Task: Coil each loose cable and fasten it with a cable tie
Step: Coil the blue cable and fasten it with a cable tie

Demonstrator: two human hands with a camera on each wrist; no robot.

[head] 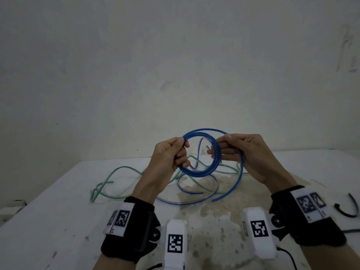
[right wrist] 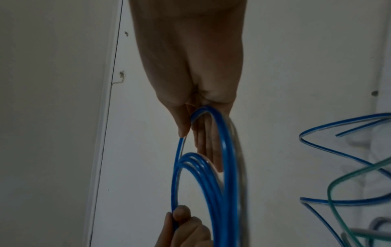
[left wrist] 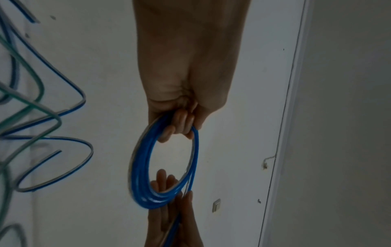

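A blue cable (head: 198, 174) is wound into a coil of several loops, held up above the white table (head: 58, 211) between both hands. My left hand (head: 182, 151) grips the coil's left side, fingers curled round the loops (left wrist: 182, 123). My right hand (head: 220, 147) pinches the right side, thumb on top and fingers reaching through the ring (right wrist: 208, 150). An outer strand arcs over the coil, runs through the right hand, and its loose tail (head: 228, 191) hangs down to the table. A black cable tie (head: 348, 211) lies at the table's right edge.
A green-striped cable (head: 116, 170) sprawls loose on the table to the left and under the hands. Another clear cable with a blue stripe (head: 181, 201) lies in loops below the coil. A pale wall stands close behind the table.
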